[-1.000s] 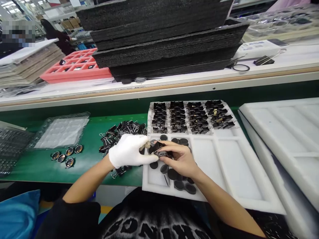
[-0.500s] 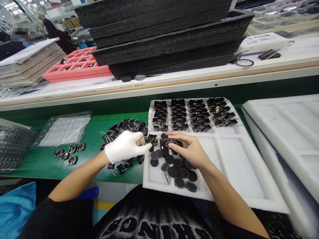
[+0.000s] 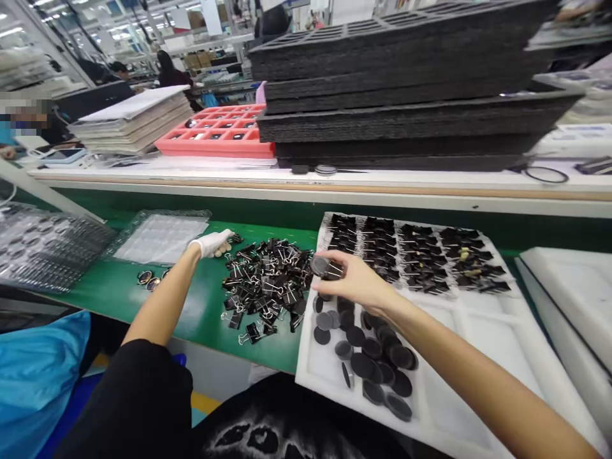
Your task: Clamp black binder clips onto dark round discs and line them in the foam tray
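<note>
My left hand, in a white glove with bare fingertips, is over the green table, closed on a small dark object at the far edge of the clip pile. Black binder clips lie heaped between my hands. Bare and pinched, my right hand grips a round black disc with a clip's metal handles beside it. Below that hand, loose black discs lie in a compartment of the white foam tray. Rows of binder clips fill the tray's far part.
Several ringed parts lie near a clear plastic sheet at the left. Stacked clear trays stand farther left. A shelf edge crosses behind, bearing black foam trays and a red tray. More white foam lies right.
My left hand has moved away leftward from my right hand, exposing the clip pile. My right hand has lifted its disc near the tray's left edge. The camera view has shifted left.
</note>
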### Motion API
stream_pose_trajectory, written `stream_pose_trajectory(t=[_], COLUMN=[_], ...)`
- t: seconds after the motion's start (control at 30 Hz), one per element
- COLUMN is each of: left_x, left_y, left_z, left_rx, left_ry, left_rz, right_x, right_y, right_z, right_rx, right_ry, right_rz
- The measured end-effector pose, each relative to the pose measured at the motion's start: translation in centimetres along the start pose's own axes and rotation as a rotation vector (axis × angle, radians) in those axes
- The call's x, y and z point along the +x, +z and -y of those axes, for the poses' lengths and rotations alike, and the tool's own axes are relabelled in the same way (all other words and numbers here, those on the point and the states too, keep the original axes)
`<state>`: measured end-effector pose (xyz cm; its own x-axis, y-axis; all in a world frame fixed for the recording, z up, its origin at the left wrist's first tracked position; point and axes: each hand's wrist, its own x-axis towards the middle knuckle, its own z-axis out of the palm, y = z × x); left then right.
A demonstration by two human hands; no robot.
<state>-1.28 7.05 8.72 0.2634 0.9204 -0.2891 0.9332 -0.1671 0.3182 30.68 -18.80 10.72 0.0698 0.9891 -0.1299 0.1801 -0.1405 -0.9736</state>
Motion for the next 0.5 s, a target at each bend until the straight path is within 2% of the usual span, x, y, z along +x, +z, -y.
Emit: stream_pose_trajectory(t=[0.1,0.17,0.23,0.3,0.4,0.5], left_x=[1.3,2.5,3.8,5.1,7.1,8.4], left_y=[-0.6,-1.6,-2.3,-2.2,-0.6,1.7], left_z=[1.4,1.9,2.0,1.6,0.6,0.1], left_rx=[0.03,0.046,0.054,0.05,0.029,0.013], left_ry=[-0.162,-0.216,-0.239,-0.245,-0.262,-0.305], left_rz=[0.121,0.12,0.041,-0.102,-0.278,-0.341], right_x=[6.5,11.2,15.7,19.5,23.7,26.1], right_y=[2.0,3.5,5.2,7.1,9.9,12.3], right_z=[1.8,2.6,3.0,3.1,2.9,2.5], right_rx=[-0.405,-0.545,-0.657,-0.771,-0.915,-1.007], right_ry=[-0.124,-0.162,-0.189,-0.204,-0.199,-0.203], right_rz=[0.019,0.073,0.146,0.229,0.36,0.45])
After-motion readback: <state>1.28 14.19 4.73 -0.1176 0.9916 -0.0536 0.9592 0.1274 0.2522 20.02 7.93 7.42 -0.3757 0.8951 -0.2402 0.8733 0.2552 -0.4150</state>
